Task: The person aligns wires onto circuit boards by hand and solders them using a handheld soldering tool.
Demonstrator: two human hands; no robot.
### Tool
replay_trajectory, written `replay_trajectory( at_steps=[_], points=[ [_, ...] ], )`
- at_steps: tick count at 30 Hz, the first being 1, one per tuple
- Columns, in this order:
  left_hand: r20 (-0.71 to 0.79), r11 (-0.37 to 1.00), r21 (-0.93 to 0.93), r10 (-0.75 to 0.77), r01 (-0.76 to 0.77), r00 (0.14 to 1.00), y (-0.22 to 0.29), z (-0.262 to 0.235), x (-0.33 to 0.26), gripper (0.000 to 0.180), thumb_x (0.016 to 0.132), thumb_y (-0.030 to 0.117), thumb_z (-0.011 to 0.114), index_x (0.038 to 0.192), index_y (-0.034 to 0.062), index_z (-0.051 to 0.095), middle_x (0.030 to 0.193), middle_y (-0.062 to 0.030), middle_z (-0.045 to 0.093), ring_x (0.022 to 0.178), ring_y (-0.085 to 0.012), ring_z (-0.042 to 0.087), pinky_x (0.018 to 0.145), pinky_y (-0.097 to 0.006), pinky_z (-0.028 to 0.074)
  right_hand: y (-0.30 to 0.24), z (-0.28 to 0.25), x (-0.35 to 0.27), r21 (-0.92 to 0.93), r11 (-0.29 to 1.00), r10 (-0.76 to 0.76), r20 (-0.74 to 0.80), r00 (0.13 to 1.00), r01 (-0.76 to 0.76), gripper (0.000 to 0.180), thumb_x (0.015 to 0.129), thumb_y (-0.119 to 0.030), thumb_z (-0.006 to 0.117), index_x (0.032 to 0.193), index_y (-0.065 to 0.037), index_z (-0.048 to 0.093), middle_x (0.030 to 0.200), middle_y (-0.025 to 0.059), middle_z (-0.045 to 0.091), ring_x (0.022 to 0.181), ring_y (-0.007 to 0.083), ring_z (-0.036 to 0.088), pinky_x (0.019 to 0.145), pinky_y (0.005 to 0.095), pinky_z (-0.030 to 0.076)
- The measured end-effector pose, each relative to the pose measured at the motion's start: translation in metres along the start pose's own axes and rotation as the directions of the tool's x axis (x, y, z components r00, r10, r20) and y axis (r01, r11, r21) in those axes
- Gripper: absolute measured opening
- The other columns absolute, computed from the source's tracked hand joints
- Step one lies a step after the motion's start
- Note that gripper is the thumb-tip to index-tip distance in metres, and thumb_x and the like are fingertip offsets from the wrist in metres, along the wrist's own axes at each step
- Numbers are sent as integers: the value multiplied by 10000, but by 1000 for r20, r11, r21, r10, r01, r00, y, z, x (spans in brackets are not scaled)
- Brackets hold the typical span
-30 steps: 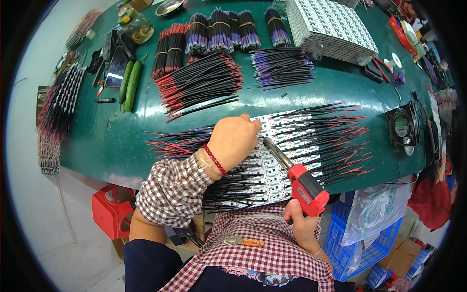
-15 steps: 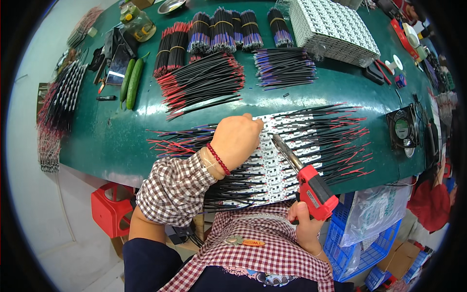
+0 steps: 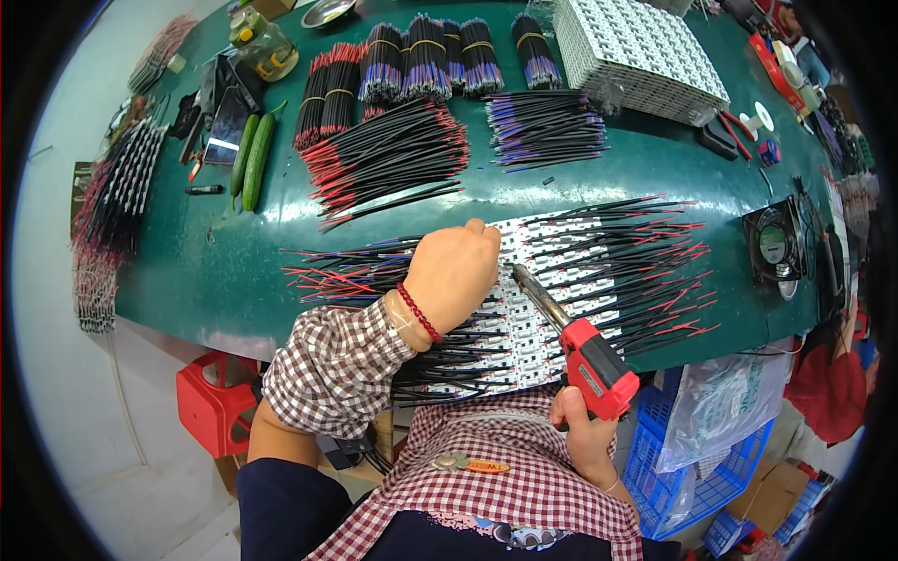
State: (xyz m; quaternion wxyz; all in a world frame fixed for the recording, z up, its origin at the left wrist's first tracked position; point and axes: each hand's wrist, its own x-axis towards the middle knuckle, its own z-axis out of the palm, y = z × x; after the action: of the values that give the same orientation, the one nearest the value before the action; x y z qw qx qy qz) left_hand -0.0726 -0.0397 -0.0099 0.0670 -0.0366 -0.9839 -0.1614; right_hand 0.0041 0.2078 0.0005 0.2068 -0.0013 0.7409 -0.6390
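Board (image 3: pixel 524 344) on tabletop (image 3: pixel 215 271), at left hand's (image 3: pixel 454 279) 4 o'clock; that grip hidden, cannot tell. Right hand (image 3: pixel 587 439) grasps iron (image 3: pixel 575 341). Judged: board light, stiff, joints fragile, take by edges; iron rigid, hot-tipped, take by handle (image 3: pixel 606 376).

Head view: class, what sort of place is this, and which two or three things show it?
Probably a small electronics assembly workshop. The right hand holds a red soldering gun over a white circuit-board panel with wires attached, and banded wire bundles lie farther back on the green table.
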Motion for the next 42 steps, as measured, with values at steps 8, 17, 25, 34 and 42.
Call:
replay_trajectory(
  at_steps=[8, 17, 25, 34, 42],
  points=[
    [-3, 1000, -15, 2, -2, 1000, 7, -5, -3, 94, 749, 90, 601, 752, 20, 538, 758, -123, 560, 657, -315, 599, 581, -412, 491, 14, 2, -1, -31, 999, -35, -76, 997, 32, 305, 932, -143, 520, 652, -22, 515, 574, 58, 541, 523, 133, 523, 512, 273, 419],
    [10, 1000, 17, 12, -13, 1000, 9, -4, -6, 111, 743, 94, 622, 788, 26, 545, 796, -107, 567, 701, -292, 609, 605, -383, 499, 2, 1, 0, 47, 998, 43, -2, 999, -42, 318, 940, -153, 510, 648, -26, 513, 578, 52, 537, 522, 132, 518, 517, 271, 416],
    [2, 999, 28, 17, -17, 1000, 10, -2, -7, 108, 750, 89, 625, 780, 20, 547, 800, -115, 567, 701, -291, 609, 609, -381, 500, 6, -1, -3, 66, 997, -44, -13, 999, 45, 199, 945, -179, 510, 927, 18, 532, 588, 51, 501, 513, 132, 489, 511, 281, 421],
    [40, 996, -86, 8, -5, 999, 10, -12, -15, 111, 763, 83, 636, 827, 21, 570, 856, -120, 564, 827, -308, 586, 710, -392, 491, 5, -10, -11, 272, 958, -83, -54, 995, 95, 417, 934, -267, 548, 1210, 18, 418, 631, 49, 457, 530, 132, 466, 507, 293, 432],
    [-243, 961, -203, 138, -189, 960, 5, -23, -19, 123, 770, 24, 618, 888, 33, 587, 855, -109, 549, 858, -301, 561, 747, -373, 467, 5, -13, -12, 288, 952, -101, -26, 995, 104, 423, 931, -265, 545, 1208, 30, 420, 635, 55, 466, 528, 134, 463, 509, 295, 434]
  ],
)
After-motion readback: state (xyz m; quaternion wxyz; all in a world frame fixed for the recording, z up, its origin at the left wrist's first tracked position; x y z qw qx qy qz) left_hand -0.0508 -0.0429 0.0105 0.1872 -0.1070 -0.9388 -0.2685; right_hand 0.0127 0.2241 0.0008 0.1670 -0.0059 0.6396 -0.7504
